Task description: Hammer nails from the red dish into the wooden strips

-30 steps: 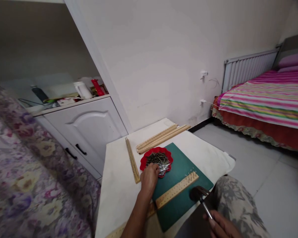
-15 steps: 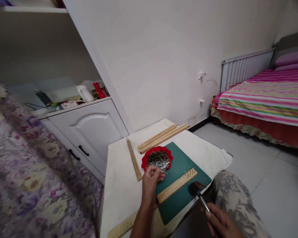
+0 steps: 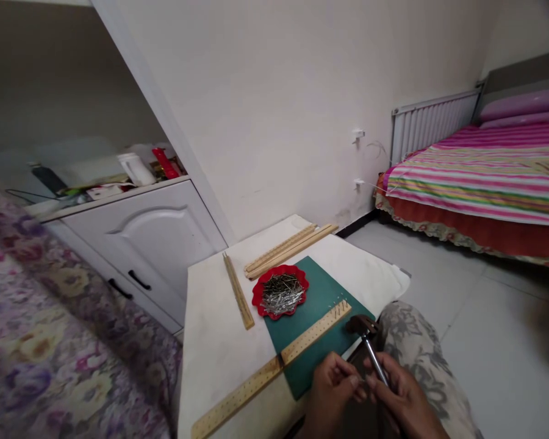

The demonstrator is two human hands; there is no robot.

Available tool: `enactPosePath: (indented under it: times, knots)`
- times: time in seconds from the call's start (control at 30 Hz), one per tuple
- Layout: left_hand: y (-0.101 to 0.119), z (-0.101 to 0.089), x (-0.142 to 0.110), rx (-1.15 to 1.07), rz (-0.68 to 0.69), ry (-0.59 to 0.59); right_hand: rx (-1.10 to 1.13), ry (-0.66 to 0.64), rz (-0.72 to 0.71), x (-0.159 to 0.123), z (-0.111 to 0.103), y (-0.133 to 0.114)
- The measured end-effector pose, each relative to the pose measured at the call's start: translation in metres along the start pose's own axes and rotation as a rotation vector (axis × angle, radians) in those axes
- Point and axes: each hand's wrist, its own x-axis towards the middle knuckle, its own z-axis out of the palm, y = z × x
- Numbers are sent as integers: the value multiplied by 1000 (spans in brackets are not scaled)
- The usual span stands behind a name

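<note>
A red scalloped dish (image 3: 258,292) full of small metal nails sits on a green cutting mat (image 3: 322,292) on a white table (image 3: 215,347). A long wooden strip with holes (image 3: 274,366) lies across the mat, with several nails standing at its far end. My right hand (image 3: 405,399) grips the metal shaft of a black-headed hammer (image 3: 361,326) near the table's front edge. My left hand (image 3: 332,390) is closed in a pinch right beside the right hand; what it pinches is too small to make out.
More wooden strips (image 3: 288,249) lie at the table's back, one (image 3: 238,297) left of the dish. A white cabinet (image 3: 137,238) with clutter on top stands behind, a floral cloth (image 3: 50,341) at left, a striped bed (image 3: 480,177) and a radiator (image 3: 432,125) at right. My patterned knee (image 3: 416,347) is by the table.
My left hand has left the red dish and drawn back to the table's front edge, closing in a pinch beside my right hand. The hammer has shifted slightly.
</note>
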Motion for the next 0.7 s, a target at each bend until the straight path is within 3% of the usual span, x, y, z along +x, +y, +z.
enactPosePath:
  times: [0.13, 0.2, 0.43, 0.5, 0.63, 0.7]
  knots:
    - [17, 0, -8, 592, 265, -76, -147, 1, -33, -2, -6, 7]
    - [21, 0, -9, 780, 367, -114, -169, -9, -26, -2, -7, 8]
    - [14, -7, -1, 956, 408, -179, -115, 2, 71, -1, 1, 2]
    - [16, -13, 2, 890, 360, -126, -102, 2, 126, 1, 1, 1]
    - [31, -28, 22, 715, 235, 181, -106, 7, 166, 4, -2, 5]
    - [38, -34, 38, 599, 171, 281, -103, 21, 191, 6, -2, 12]
